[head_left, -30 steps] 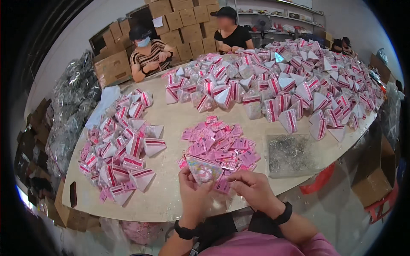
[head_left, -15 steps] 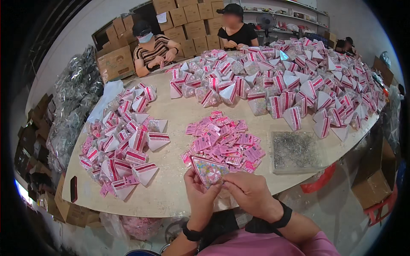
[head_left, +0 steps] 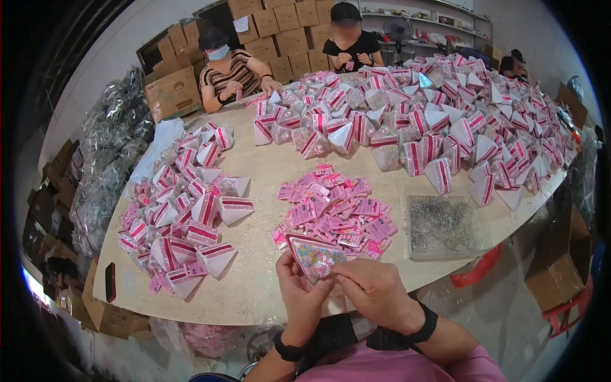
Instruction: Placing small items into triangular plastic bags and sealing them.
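A triangular pouch (head_left: 316, 256) shaped like a cake slice, dark pink along its edge and filled with pastel beads, is held up over the near edge of the table. My left hand (head_left: 300, 293) grips it from the lower left, thumb on its front. The fingers of my right hand (head_left: 372, 286) are closed in a pinch at its right corner; whether a small thing sits between them is hidden. Just beyond my hands lies a heap of pink printed cards (head_left: 337, 210). To its right stands a clear plastic box (head_left: 445, 254) full of small metal pins.
Similar pouches with pink cards form a pile (head_left: 184, 216) at left, and a far bigger pile (head_left: 458, 121) covers the back right. A dark phone (head_left: 111, 282) lies near the left edge of the table (head_left: 254, 280). Two co-workers sit across; another person is far right.
The pouch and both my hands stay nearly in place, with the pouch turned slightly. Across the table, the co-workers' hands have moved, and one now holds up a pink card.
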`<state>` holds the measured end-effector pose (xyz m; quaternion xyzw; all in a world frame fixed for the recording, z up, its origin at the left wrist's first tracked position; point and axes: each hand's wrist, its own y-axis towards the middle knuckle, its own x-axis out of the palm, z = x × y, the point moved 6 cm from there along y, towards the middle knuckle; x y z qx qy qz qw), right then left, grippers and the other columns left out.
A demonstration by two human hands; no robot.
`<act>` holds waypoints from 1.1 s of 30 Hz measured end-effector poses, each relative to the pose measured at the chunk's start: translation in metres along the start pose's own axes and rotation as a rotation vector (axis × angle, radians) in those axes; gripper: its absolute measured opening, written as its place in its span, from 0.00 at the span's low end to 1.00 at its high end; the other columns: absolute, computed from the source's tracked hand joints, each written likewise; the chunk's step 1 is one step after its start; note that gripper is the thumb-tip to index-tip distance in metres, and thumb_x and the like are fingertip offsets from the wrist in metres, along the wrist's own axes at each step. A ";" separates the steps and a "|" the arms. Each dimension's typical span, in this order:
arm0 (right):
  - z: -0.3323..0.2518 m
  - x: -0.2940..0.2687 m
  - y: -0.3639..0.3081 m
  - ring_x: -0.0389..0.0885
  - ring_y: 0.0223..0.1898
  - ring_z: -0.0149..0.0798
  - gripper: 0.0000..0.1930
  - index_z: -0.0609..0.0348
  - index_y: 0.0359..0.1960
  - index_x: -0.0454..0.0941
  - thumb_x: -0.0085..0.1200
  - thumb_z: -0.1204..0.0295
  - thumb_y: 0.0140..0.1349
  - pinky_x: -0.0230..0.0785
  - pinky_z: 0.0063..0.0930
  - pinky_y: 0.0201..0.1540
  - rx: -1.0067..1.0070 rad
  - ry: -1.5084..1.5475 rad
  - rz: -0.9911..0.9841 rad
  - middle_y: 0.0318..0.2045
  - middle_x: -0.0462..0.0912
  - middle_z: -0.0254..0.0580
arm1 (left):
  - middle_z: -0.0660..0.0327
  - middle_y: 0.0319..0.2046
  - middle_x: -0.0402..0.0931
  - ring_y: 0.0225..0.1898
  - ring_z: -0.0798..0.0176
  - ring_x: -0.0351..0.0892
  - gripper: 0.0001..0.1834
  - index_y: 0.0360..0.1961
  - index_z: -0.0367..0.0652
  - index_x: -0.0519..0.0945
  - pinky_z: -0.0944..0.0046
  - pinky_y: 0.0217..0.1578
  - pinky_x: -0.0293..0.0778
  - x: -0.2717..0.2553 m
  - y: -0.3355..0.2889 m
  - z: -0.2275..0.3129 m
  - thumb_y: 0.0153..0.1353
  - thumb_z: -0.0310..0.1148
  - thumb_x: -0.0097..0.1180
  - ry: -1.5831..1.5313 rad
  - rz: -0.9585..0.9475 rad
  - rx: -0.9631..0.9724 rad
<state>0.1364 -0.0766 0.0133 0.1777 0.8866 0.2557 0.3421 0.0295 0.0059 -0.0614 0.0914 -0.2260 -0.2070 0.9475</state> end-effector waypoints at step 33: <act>0.017 0.004 -0.007 0.80 0.31 0.49 0.08 0.63 0.36 0.77 0.53 0.76 0.54 0.73 0.37 0.33 0.061 -0.077 -0.055 0.29 0.80 0.49 | 0.54 0.50 0.61 0.51 0.62 0.66 0.39 0.56 0.35 0.55 0.60 0.55 0.64 0.003 0.001 -0.007 0.45 0.24 0.64 0.123 0.013 0.022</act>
